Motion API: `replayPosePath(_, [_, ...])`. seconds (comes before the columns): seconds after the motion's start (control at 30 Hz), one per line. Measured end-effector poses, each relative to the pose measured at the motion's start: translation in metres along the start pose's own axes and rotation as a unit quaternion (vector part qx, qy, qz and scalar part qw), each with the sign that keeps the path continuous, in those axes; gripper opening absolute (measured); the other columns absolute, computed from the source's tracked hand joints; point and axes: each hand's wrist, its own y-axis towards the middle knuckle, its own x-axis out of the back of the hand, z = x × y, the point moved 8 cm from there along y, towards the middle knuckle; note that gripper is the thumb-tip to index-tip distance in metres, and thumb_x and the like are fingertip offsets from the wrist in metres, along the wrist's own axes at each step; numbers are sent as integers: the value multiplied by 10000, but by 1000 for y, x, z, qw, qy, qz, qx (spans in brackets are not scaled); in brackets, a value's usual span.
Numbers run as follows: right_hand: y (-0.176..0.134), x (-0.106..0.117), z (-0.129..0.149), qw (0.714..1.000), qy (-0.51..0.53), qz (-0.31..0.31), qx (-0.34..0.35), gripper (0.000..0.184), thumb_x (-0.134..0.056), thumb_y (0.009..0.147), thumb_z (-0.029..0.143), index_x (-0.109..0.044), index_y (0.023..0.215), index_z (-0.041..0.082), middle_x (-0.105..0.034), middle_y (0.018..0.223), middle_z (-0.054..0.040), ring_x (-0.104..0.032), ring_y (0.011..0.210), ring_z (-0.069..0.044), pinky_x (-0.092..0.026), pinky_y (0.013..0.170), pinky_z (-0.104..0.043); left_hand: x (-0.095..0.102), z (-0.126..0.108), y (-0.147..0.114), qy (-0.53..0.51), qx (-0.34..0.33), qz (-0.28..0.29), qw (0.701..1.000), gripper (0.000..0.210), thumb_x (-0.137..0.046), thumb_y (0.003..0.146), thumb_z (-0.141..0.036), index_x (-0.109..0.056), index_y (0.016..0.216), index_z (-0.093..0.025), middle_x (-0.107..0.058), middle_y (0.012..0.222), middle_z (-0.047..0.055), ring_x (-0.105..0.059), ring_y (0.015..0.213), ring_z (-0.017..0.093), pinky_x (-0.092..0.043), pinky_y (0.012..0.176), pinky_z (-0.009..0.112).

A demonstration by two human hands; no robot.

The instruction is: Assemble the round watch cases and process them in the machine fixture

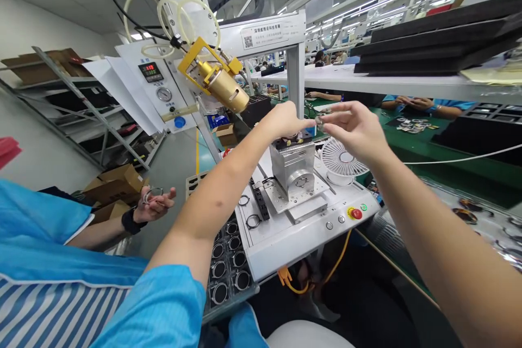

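My right hand (359,133) is raised above the right side of the machine, thumb and fingertips pinching a small shiny part (319,123) too small to name. My left hand (287,119) is over the metal fixture block (294,166), one digit stretched toward that small part, its tip at or very near it. The other left fingers curl out of sight behind the hand, and what they hold, if anything, is hidden. Below my hands, the dark top (291,141) of the fixture is partly covered. A white round fan (345,157) stands just under my right hand.
A gold dispensing head (226,87) hangs left of my hands. Watch-like round cases fill a tray (228,293) at lower left; two rings (253,221) lie on the machine bed. A red stop button (356,213) is in front. A co-worker's hand (153,204) holds a ring at left.
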Motion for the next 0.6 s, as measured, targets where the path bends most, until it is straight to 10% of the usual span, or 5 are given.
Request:
replayPosePath(0.13, [-51, 18, -9, 998, -19, -61, -10, 313, -779, 767, 275, -584, 1005, 221, -685, 711, -28, -687, 660, -211, -554, 653, -344, -7, -5, -6, 8, -31, 53, 998, 305, -812, 837, -337, -728, 666, -98, -683, 587, 67, -734, 652, 241, -611, 748, 432])
replayPosePath(0.3, [-194, 59, -67, 945, -130, -300, -16, 151, -640, 900, 340, -576, 898, 202, -627, 752, -1, -622, 649, -157, -509, 635, -290, -7, -6, -45, 16, -35, -125, 991, 115, -756, 879, -273, -790, 920, -172, -800, 887, 60, -753, 863, 214, -607, 856, 356])
replayPosePath(0.47, [-333, 47, -151, 963, -189, -15, -191, 251, -475, 992, 365, -635, 889, 204, -630, 642, -1, -633, 564, -172, -546, 580, -288, -3, 13, -73, -78, -139, -200, 967, 332, -770, 888, -418, -757, 1091, -155, -795, 1048, 9, -733, 916, 148, -618, 894, 351])
replayPosePath(0.6, [-378, 5, -212, 903, -234, 213, -290, 218, -553, 901, 223, -761, 948, 176, -776, 942, -106, -736, 937, -248, -578, 934, -380, 5, 40, -78, -101, -223, -242, 939, 495, -694, 902, -579, -740, 1152, -154, -760, 1099, -1, -709, 1068, 170, -587, 961, 351])
